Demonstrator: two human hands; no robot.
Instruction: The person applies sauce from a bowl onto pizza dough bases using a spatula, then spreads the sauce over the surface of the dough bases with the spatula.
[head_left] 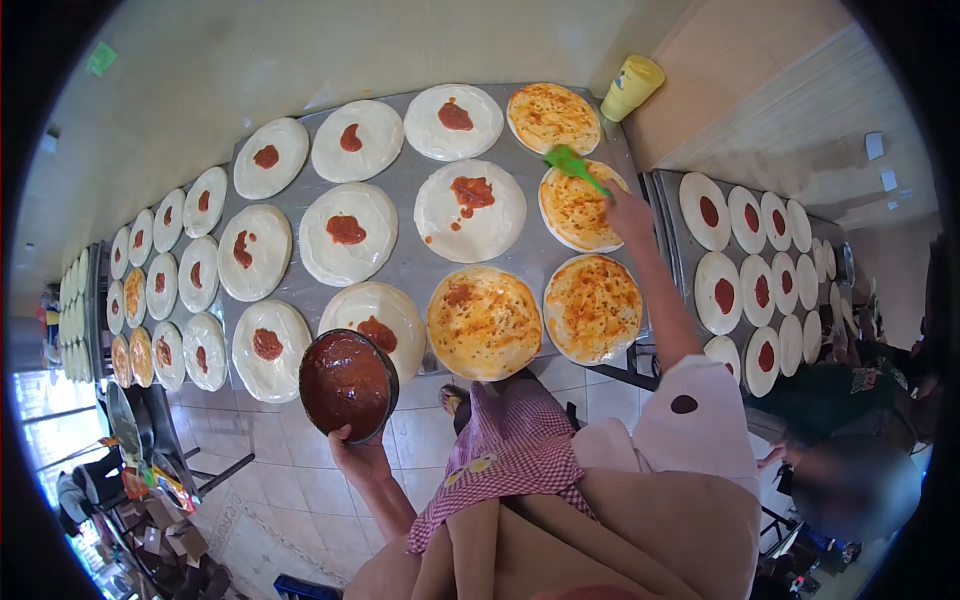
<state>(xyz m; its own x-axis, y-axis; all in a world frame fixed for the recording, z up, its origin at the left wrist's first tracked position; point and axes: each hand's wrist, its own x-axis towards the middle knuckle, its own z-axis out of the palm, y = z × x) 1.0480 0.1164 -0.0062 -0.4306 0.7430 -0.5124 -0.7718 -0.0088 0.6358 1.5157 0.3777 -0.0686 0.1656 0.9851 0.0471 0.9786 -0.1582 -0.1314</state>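
Observation:
My left hand (358, 458) grips a dark bowl (309, 402) of red sauce (343, 382) from below, over the near edge of the table. In my right hand (629, 213) is a green spatula (568, 160), its head above the gap between two sauced pizza bases at the far right. Under my right wrist lies a pizza base (580, 205) with orange-red sauce spread over it. Sauce also covers the far-right base (553, 118) and two near bases (484, 322) (593, 310). A plain base (470, 225) beside them carries one blob of sauce.
More dough rounds with red blobs fill the metal table (300, 215) to the left. A yellow cup (632, 87) stands at the back right corner. Another table (672, 230) of bases is on the right, with a person (840, 410) near it. Boxes (165, 530) sit lower left.

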